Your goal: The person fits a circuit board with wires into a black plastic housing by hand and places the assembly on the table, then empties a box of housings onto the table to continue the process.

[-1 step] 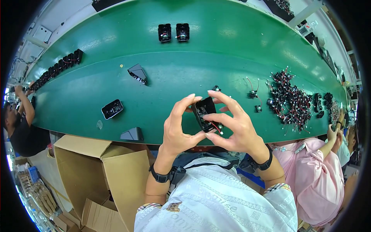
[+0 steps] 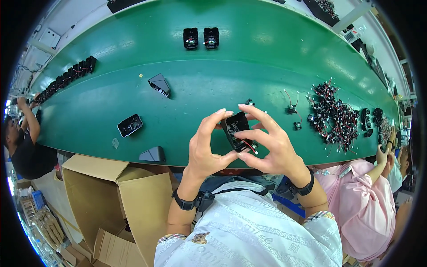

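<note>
A black plastic housing (image 2: 240, 121) is held tilted above the green table, its hollow side facing up. My left hand (image 2: 202, 144) pinches it along the left side, fingertips at the top edge and thumb at the bottom. Around its right side curls my right hand (image 2: 279, 144), closed on it, with one fingertip reaching into the cavity. A red-and-black wire (image 2: 247, 144) with a small white plug comes out at the lower right. Parts inside the cavity are too dark and small to make out. Just beyond my right fingers lies a small black part (image 2: 250, 102).
A tangled pile of wired black modules (image 2: 333, 115) lies right. Two filled housings (image 2: 211, 38) stand at the back, and a housing row (image 2: 66, 79) runs far left. Other housings (image 2: 130, 125) lie left. A cardboard box (image 2: 147, 200) stands below the table edge. Co-workers sit on both sides.
</note>
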The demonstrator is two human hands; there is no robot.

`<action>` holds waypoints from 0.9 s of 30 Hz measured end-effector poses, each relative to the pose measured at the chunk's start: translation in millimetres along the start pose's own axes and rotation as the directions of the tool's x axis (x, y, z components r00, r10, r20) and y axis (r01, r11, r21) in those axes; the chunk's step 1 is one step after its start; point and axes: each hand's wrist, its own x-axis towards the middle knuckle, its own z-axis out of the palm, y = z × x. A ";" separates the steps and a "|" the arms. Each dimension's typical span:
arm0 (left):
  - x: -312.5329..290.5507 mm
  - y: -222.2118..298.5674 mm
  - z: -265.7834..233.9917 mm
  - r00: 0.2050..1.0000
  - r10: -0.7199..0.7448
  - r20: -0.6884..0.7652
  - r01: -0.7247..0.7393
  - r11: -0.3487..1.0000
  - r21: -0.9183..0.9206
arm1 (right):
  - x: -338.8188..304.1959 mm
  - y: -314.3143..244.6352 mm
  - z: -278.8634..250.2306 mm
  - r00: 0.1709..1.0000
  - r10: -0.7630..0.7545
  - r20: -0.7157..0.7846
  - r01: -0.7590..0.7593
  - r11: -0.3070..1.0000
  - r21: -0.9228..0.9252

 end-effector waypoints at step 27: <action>66.3 -62.1 -68.0 0.846 -0.479 -0.235 0.468 0.453 0.759 | 177.4 188.8 -21.2 0.963 0.189 -0.190 -0.255 0.864 -0.435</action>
